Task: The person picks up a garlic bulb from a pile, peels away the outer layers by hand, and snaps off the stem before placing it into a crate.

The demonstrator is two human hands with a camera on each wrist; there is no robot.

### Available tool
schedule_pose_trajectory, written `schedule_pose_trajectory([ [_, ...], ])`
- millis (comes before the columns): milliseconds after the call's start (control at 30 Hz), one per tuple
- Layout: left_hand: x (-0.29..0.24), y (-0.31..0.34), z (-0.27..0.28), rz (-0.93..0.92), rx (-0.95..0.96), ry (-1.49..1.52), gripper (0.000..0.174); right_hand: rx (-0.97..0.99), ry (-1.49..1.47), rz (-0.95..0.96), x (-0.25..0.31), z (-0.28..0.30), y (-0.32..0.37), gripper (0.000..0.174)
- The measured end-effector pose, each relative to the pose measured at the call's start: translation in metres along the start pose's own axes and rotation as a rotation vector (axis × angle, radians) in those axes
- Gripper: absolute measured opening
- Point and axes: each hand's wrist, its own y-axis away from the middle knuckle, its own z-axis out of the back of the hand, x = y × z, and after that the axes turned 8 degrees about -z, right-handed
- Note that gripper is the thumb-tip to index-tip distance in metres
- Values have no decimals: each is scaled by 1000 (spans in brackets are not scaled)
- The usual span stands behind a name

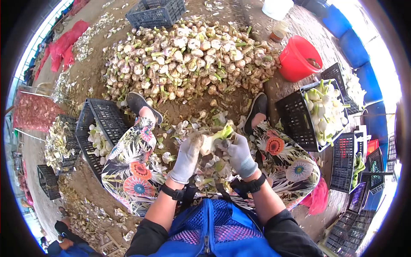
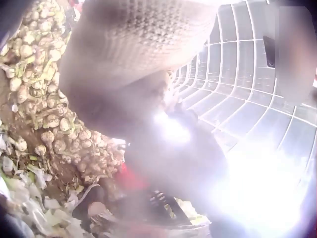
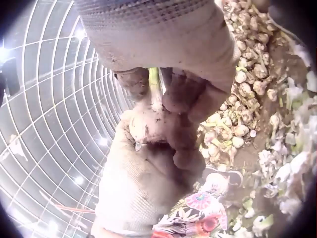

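Both hands wear whitish, soiled gloves and meet over the lap. My left hand (image 1: 187, 157) grips a garlic bulb (image 1: 207, 145) by its round body. At the bulb's green stalk (image 1: 224, 132), the fingers of my right hand (image 1: 240, 155) pinch from the other side. The right wrist view shows the bulb (image 3: 147, 127) between the left hand (image 3: 136, 183) below and the right hand (image 3: 158, 44) above, with the stalk running up between the right fingers. In the left wrist view, glare washes out the left hand (image 2: 133, 44) and hides the bulb.
A large heap of garlic (image 1: 184, 60) lies ahead of the feet. Loose peels (image 1: 214, 165) cover the ground between the legs. A black crate (image 1: 102, 115) stands left; another crate (image 1: 295, 122), full of trimmed garlic, stands right. Beyond it is a red bucket (image 1: 292, 60).
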Motion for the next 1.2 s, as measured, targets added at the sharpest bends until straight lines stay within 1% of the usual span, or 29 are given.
schedule_pose_trajectory([
  [33,3,1,2,0,1,-3,47,12,-2,-2,-5,6,-2,28],
  [67,6,4,3,51,20,173,49,14,-4,-3,-10,13,-4,28],
  [100,10,7,5,103,39,350,51,14,154,59,-15,20,-6,28],
  [133,17,9,13,105,38,348,51,14,312,120,-11,17,-4,27],
  [167,25,11,24,203,131,476,56,58,341,198,-4,14,3,23],
  [200,19,10,26,304,223,603,61,58,336,194,-2,15,1,23],
  [233,13,9,22,508,186,632,66,6,684,397,-1,16,-3,22],
  [267,6,10,18,513,183,630,66,-48,1033,601,-1,16,-4,21],
  [300,-8,9,14,566,238,634,65,-56,1087,665,-3,17,-6,28],
  [333,-14,8,12,618,294,637,65,-56,1084,663,-4,17,-4,28],
  [400,3,8,15,558,347,641,64,-116,521,338,-4,14,2,32],
  [433,11,8,15,535,359,706,62,-80,314,208,-13,31,-4,34],
  [467,17,8,14,511,372,770,61,14,194,230,-19,47,-7,32],
  [500,9,6,11,451,366,722,64,103,105,156,-11,48,2,35],
  [567,35,3,8,416,349,677,63,213,41,22,-8,46,14,41],
  [600,36,1,2,374,327,628,63,163,142,28,-15,46,10,38],
  [633,36,1,-10,246,189,499,39,116,193,39,-17,47,8,30],
  [667,33,-1,-14,252,193,496,39,73,242,51,-17,46,6,24],
  [733,19,-11,-19,103,-13,-7,26,17,220,104,-28,59,2,20],
  [767,7,-12,-18,-34,-73,-240,16,-38,206,152,-33,65,1,19],
  [800,-5,-9,-16,-34,-73,-241,16,-100,-58,177,-21,53,6,18],
  [867,-29,5,-7,-134,-19,-491,14,-344,32,247,-27,77,-3,14],
  [900,-38,11,-5,-271,66,-439,12,-347,-272,164,-29,89,-10,14],
  [933,-49,16,-2,-292,170,-472,17,-345,-281,189,-26,98,-9,19],
  [1000,-60,25,5,16,226,-479,17,-376,-377,218,-21,101,-2,17],
  [1033,-50,25,10,16,230,-478,17,-379,-378,220,-17,98,1,17],
  [1100,-17,25,22,-257,184,-960,33,-376,-133,283,-10,88,3,14],
  [1133,-12,22,20,-256,180,-964,33,-390,8,294,-7,81,3,16],
  [1200,-2,9,3,-110,91,-452,45,-286,149,375,-7,61,8,24],
])
